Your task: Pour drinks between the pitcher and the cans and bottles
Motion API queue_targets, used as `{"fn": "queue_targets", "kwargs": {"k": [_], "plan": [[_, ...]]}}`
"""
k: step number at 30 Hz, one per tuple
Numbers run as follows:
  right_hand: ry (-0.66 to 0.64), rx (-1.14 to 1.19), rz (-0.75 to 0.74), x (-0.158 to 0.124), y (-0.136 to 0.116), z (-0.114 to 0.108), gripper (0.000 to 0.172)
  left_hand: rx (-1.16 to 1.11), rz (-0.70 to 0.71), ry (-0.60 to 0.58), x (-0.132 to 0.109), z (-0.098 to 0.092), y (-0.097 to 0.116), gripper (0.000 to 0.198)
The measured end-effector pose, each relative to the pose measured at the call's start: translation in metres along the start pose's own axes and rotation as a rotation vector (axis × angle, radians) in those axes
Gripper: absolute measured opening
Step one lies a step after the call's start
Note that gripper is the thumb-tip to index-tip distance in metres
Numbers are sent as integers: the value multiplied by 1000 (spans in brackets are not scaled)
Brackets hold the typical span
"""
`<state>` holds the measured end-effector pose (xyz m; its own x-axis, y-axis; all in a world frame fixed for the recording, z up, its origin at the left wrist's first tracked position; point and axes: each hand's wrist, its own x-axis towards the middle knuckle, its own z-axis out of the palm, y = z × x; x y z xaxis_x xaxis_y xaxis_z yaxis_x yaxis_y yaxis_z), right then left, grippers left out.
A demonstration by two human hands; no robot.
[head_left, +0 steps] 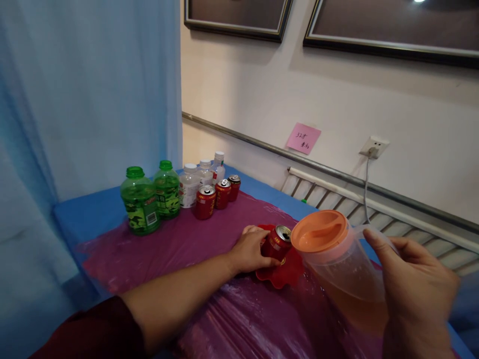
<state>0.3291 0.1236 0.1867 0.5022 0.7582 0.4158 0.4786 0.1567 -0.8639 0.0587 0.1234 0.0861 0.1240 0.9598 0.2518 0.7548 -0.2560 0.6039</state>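
My left hand (pixel 250 249) is wrapped round a red drink can (pixel 277 242) with an opened top, which sits tilted on a red scalloped dish (pixel 284 273). My right hand (pixel 415 284) grips the handle of a clear plastic pitcher (pixel 344 279) with an orange lid (pixel 319 230). The pitcher holds amber liquid and leans toward the can, its lid just right of the can's top. Both stand on a purple plastic sheet (pixel 179 249) over a blue table.
At the back left stand two green bottles (pixel 141 202), three white-capped bottles (pixel 190 184) and three more red cans (pixel 205 201). A blue curtain (pixel 75 99) hangs left. A wall with a pink note (pixel 303 138), socket (pixel 373 147) and radiator (pixel 374 209) lies behind.
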Motion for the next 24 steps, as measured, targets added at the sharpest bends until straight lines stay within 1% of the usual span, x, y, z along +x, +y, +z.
{"fn": "queue_targets", "kwargs": {"k": [8,13,17,24], "plan": [[18,-36,2,0,-7,-1,44,-11,1,-2,-1,-1,1,66],[38,2,-46,2,-2,0,44,-8,12,-5,-1,0,0,68],[46,-32,-68,4,2,0,46,-9,2,8,-1,1,0,67],[37,-18,-57,3,-1,1,43,-12,2,15,-1,1,-2,66]]}}
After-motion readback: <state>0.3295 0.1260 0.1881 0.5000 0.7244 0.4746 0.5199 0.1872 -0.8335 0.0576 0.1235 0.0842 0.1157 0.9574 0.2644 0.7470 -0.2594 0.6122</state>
